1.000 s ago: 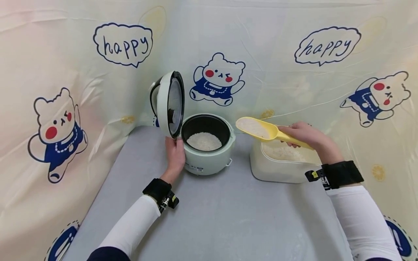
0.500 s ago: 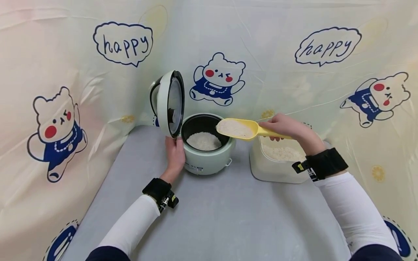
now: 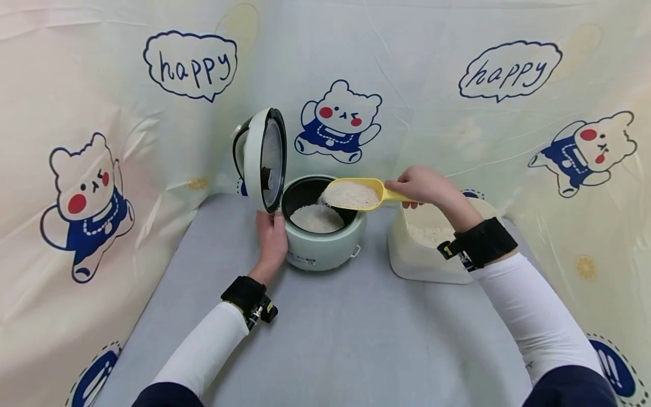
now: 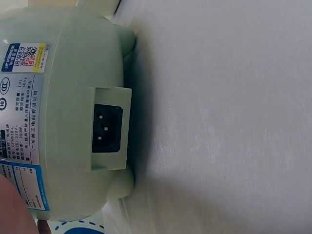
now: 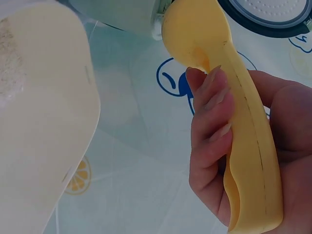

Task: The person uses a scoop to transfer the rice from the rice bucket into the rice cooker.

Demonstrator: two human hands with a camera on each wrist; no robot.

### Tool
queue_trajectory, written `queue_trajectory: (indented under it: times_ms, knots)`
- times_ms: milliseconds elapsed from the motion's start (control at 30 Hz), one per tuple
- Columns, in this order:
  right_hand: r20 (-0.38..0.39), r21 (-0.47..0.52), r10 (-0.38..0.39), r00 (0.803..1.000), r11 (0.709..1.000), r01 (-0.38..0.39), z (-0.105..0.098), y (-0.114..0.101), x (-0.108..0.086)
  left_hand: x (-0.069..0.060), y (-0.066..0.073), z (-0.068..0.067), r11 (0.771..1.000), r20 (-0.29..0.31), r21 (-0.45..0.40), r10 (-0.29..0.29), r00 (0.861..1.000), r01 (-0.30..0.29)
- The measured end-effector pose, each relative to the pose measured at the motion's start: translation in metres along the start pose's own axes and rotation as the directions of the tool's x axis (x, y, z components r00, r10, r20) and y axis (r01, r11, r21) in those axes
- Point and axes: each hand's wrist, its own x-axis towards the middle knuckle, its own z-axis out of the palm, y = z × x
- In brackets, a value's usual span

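Observation:
A pale green rice cooker (image 3: 322, 254) stands on the table with its lid (image 3: 260, 164) raised at the left. White rice (image 3: 316, 220) lies in the dark inner pot. My left hand (image 3: 272, 240) rests against the cooker's left side, just below the lid; some of its fingers are hidden. My right hand (image 3: 427, 185) grips the handle of a yellow scoop (image 5: 258, 146), fingers curled round it. The scoop is over the pot's right rim, its tip inside the opening. Rice (image 3: 351, 194) fills the scoop, and some grains appear to spill off its tip.
A cream-coloured container (image 3: 427, 265) of rice stands right of the cooker, below my right forearm. The grey table (image 3: 356, 339) extends in front of both. A patterned cloth (image 3: 432, 73) hangs behind. The cooker's power socket (image 4: 107, 128) faces the left wrist view.
My right hand has carried the filled scoop leftward from above the container to over the pot, where grains now appear to fall. The left hand has stayed against the cooker.

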Motion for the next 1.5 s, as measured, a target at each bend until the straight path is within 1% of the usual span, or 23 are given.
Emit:
queue_trajectory:
  times_ms: [233, 333, 400, 533, 600, 767, 900, 1000, 1167, 1333, 1500]
  knots:
    - [-0.038, -0.012, -0.038, 0.999, 0.999, 0.037, 0.006, -0.007, 0.004, -0.001, 0.004, 0.002, 1.000, 0.000, 0.017, -0.017, 1.000, 0.017]
    - [-0.069, -0.028, -0.058, 0.996, 0.998, 0.056, 0.008, -0.009, 0.004, -0.001, 0.004, 0.003, 1.000, 0.001, 0.014, -0.012, 1.000, 0.012]
    - [-0.103, -0.064, -0.081, 0.991, 0.995, 0.075, 0.010, -0.012, 0.003, -0.001, 0.003, 0.003, 1.000, 0.001, -0.001, 0.011, 1.000, -0.011]
    - [-0.191, -0.166, -0.136, 0.972, 0.981, 0.104, 0.014, -0.021, 0.002, -0.002, 0.006, 0.002, 0.998, -0.013, -0.029, 0.055, 0.998, -0.055]
    - [-0.230, -0.201, -0.150, 0.962, 0.974, 0.104, 0.016, -0.024, 0.002, -0.004, 0.017, 0.001, 0.997, -0.014, -0.032, 0.063, 0.998, -0.064]
    - [-0.303, -0.224, -0.157, 0.940, 0.970, 0.090, 0.019, -0.028, 0.002, -0.010, 0.041, -0.001, 0.999, 0.004, -0.015, 0.042, 0.999, -0.042]
    - [-0.343, -0.238, -0.174, 0.923, 0.967, 0.094, 0.021, -0.029, 0.003, -0.011, 0.045, -0.002, 0.999, 0.005, -0.014, 0.029, 1.000, -0.029]
    - [-0.364, -0.251, -0.188, 0.912, 0.963, 0.099, 0.022, -0.030, 0.003, -0.010, 0.044, -0.003, 1.000, 0.003, -0.016, 0.027, 1.000, -0.027]
    - [-0.400, -0.292, -0.227, 0.888, 0.950, 0.111, 0.023, -0.032, 0.003, -0.009, 0.043, -0.002, 0.999, -0.005, -0.030, 0.043, 0.999, -0.044]
    - [-0.427, -0.340, -0.254, 0.868, 0.934, 0.107, 0.027, -0.031, 0.004, -0.009, 0.044, -0.002, 0.998, -0.004, -0.033, 0.055, 0.998, -0.055]
    - [-0.438, -0.349, -0.263, 0.860, 0.931, 0.106, 0.031, -0.030, 0.004, -0.010, 0.043, -0.002, 0.998, -0.002, -0.043, 0.052, 0.999, -0.052]
